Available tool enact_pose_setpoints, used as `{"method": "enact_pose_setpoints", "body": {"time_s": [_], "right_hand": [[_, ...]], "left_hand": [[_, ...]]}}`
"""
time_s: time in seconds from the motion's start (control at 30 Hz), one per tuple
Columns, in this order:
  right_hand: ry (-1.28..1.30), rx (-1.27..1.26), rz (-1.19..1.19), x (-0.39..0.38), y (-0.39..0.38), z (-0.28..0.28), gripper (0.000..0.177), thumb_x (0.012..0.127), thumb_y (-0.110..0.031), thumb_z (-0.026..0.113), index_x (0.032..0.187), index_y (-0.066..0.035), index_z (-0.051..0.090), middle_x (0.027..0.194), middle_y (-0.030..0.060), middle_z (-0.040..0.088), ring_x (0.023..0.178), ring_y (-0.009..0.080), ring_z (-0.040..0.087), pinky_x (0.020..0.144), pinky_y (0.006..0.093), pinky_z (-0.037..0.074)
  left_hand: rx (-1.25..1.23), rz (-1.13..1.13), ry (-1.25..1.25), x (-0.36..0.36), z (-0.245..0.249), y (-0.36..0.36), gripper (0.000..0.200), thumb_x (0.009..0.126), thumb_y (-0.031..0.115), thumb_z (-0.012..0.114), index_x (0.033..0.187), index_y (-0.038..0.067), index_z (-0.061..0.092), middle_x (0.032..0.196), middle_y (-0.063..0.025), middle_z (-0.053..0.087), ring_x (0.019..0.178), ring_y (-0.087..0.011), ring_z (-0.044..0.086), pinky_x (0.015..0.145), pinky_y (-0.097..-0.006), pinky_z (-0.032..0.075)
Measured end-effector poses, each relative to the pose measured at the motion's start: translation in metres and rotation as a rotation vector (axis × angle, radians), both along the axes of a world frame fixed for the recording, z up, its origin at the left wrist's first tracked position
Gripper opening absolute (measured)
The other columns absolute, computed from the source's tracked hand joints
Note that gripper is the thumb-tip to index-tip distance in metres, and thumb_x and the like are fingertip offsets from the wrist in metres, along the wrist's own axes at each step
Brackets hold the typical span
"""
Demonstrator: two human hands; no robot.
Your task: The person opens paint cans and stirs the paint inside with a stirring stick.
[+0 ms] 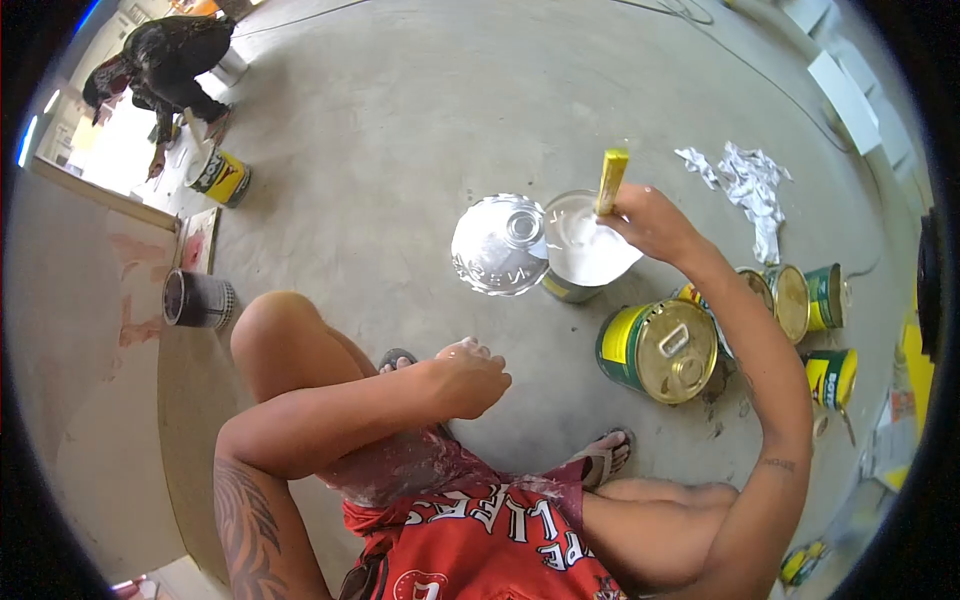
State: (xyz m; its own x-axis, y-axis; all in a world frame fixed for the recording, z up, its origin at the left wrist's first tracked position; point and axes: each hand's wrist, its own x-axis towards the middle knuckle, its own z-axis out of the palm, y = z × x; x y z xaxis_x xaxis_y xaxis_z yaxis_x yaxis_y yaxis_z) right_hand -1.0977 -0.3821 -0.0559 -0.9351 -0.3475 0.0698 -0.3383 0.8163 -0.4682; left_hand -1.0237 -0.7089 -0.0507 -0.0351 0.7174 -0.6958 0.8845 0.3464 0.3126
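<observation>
Between my feet and the far floor stands an open can (568,292) of white paint (590,250). My right hand (655,222) is closed around a flat yellow stick (612,180), held upright over the can's rim; its lower end is hidden by the hand and the paint. A shiny silver lid (500,245) sits against the can's left side, its edge bent. Near my knee, my left hand (468,378) is curled closed with white smears on the fingers. Its palm faces away, so anything inside is hidden.
Closed yellow-green cans (675,350) cluster at right, with another can (830,378) lying beside them. Crumpled white paper (752,190) lies beyond. A dark-stained can (198,299) stands left by a wall panel (100,270). Another person (165,65) bends near a yellow can (220,178).
</observation>
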Motion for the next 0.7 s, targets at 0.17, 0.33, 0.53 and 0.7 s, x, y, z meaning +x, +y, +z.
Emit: {"method": "enact_pose_setpoints", "body": {"time_s": [0.17, 0.33, 0.53, 0.7], "right_hand": [[-0.144, -0.431, 0.064, 0.004, -0.004, -0.005, 0.019, 0.088, -0.009, 0.076, 0.105, -0.001, 0.073, 0.095, 0.0133, 0.074, 0.089, 0.0239, 0.07, 0.083, 0.0359, 0.054], [-0.533, -0.163, 0.005, 0.003, 0.004, 0.022, 0.02, 0.09, -0.01, 0.074, 0.107, 0.0, 0.072, 0.1, 0.0122, 0.074, 0.098, 0.0236, 0.07, 0.088, 0.0359, 0.054], [-0.062, -0.163, 0.071, 0.0, -0.002, -0.003, 0.02, 0.089, -0.011, 0.074, 0.105, 0.001, 0.07, 0.099, 0.0136, 0.073, 0.094, 0.0271, 0.07, 0.084, 0.0379, 0.053], [-0.288, -0.415, 0.061, 0.007, 0.001, -0.002, 0.021, 0.089, -0.011, 0.074, 0.106, 0.001, 0.07, 0.094, 0.0135, 0.072, 0.086, 0.0302, 0.068, 0.08, 0.0378, 0.052]], "left_hand": [[0.007, -0.01, 0.006, 0.0, -0.003, 0.002, 0.028, 0.09, 0.014, 0.063, 0.115, 0.002, 0.067, 0.119, -0.0142, 0.065, 0.114, -0.0313, 0.065, 0.1, -0.0453, 0.048], [0.024, -0.031, 0.03, 0.0, -0.002, 0.0, 0.028, 0.09, 0.014, 0.063, 0.115, 0.002, 0.067, 0.118, -0.0143, 0.066, 0.112, -0.0316, 0.065, 0.099, -0.0446, 0.048], [0.01, -0.037, 0.021, -0.001, -0.003, 0.002, 0.028, 0.091, 0.014, 0.062, 0.115, 0.002, 0.067, 0.115, -0.014, 0.067, 0.111, -0.0316, 0.066, 0.099, -0.0444, 0.048], [0.058, -0.034, 0.035, 0.001, -0.004, 0.001, 0.026, 0.091, 0.014, 0.062, 0.113, 0.002, 0.067, 0.113, -0.0137, 0.067, 0.109, -0.0307, 0.066, 0.096, -0.044, 0.05]]}}
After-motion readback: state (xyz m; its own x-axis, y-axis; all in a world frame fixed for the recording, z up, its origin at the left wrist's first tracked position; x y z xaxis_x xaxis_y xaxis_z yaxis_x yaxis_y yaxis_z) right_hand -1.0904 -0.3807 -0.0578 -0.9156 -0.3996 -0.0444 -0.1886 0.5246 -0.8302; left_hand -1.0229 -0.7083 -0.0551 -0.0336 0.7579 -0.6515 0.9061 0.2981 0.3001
